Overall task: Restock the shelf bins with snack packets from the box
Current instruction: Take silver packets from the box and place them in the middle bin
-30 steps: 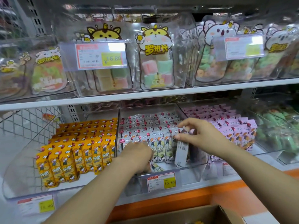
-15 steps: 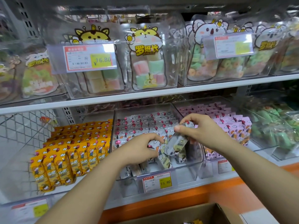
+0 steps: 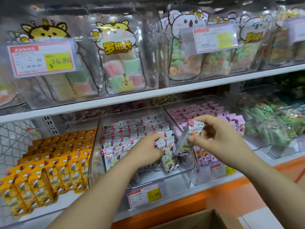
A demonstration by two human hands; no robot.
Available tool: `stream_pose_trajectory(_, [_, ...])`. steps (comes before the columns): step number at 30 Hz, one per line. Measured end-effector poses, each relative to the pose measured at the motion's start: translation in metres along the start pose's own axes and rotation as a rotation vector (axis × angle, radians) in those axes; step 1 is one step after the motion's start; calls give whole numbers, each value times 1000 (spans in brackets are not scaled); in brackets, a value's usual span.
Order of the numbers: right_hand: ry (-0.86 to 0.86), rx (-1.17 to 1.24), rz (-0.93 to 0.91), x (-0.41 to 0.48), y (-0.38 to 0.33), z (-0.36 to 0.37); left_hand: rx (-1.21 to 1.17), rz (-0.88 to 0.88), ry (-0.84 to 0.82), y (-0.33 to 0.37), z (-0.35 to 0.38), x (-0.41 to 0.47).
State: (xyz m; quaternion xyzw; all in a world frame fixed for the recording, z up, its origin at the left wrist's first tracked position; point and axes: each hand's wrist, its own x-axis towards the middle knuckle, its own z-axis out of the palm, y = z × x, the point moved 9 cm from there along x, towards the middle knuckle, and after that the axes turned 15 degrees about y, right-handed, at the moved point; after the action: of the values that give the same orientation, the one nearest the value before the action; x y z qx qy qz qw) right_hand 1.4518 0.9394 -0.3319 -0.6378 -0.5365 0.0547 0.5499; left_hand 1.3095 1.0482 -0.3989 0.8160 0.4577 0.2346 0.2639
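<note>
Hands [image 3: 184, 141] (packet [image 3: 189, 136] pinched) above bin rim [image 3: 181, 172]

Head view faces the shelf bins [image 3: 145, 116] closely, angled slightly down.

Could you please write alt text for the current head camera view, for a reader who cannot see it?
A person's right hand holds a white snack packet above a clear middle bin of matching packets, while the left hand presses on the front rows. Yellow packets fill the bin to the left, purple packets the one to the right.
</note>
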Motion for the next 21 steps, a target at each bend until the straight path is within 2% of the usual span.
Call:
stream_pose_trajectory(5, [-64,41,11,-7,16,4,85,-29,26,-4,5,18])
stream_pose_trajectory(12, [-202,-50,-55,-4,12,24,274,147,24,3,16,23])
stream_pose_trajectory(16, [-259,-172,-127,-13,11,33,253,166,94,-3,18,22])
stream_pose_trajectory(21, [-243,-388,-259,-9,6,44,293,262,187,3,14,12])
